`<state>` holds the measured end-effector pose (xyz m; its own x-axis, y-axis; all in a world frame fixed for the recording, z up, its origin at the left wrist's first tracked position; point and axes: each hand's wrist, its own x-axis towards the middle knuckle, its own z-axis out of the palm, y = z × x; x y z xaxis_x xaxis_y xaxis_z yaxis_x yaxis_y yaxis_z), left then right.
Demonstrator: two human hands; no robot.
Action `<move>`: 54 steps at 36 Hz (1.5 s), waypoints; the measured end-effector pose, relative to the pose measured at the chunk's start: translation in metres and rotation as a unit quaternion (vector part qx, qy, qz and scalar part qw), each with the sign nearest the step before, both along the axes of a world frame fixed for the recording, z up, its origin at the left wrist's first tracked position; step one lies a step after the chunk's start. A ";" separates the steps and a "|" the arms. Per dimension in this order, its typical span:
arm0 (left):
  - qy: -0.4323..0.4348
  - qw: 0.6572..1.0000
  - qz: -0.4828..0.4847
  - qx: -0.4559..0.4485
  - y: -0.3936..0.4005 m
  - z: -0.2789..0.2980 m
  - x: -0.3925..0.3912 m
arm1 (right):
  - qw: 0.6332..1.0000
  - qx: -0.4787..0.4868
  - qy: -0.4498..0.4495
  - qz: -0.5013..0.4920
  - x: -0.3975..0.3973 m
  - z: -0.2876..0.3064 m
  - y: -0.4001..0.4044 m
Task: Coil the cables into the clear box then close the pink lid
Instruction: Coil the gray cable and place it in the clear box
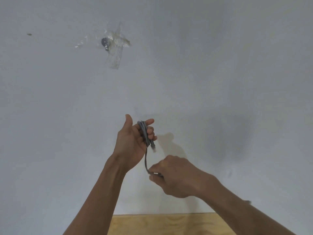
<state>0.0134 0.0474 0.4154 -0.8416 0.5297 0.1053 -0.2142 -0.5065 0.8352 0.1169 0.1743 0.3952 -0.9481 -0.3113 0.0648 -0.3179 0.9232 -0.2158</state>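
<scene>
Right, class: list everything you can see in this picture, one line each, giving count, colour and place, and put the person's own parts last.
Cable: one, grey, coiled around the left hand's fingers, its tail running down into the right hand; a plug end hangs beside the coil.
Metal fitting: one, silver, upper left on the wall.
Clear tape: several strips, transparent, stuck over and around the fitting.
Small mark: one, dark, far upper left on the wall.
Wall: one, pale grey-white, filling most of the view.
Wooden surface: one, light tan, bottom centre.
Left hand: one, raised, holding the coil.
Right hand: one, lower, pinching the cable's tail.
</scene>
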 end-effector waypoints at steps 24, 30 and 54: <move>0.129 0.971 -0.110 -0.168 0.005 -0.016 0.032 | 0.917 -0.378 0.123 0.030 -0.044 0.058 0.057; 0.109 0.975 -0.131 -0.142 0.008 -0.012 0.033 | 0.874 -0.474 0.107 0.009 -0.060 0.048 0.062; 0.057 0.989 -0.129 -0.040 0.013 -0.018 0.048 | 0.606 -0.781 -0.137 -0.069 -0.060 -0.026 0.025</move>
<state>0.0611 0.0602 0.3973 -0.6620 0.7364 0.1400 -0.2306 -0.3777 0.8968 0.0572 0.1988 0.3691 -0.9999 0.0097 0.0127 -0.0158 -0.4602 -0.8877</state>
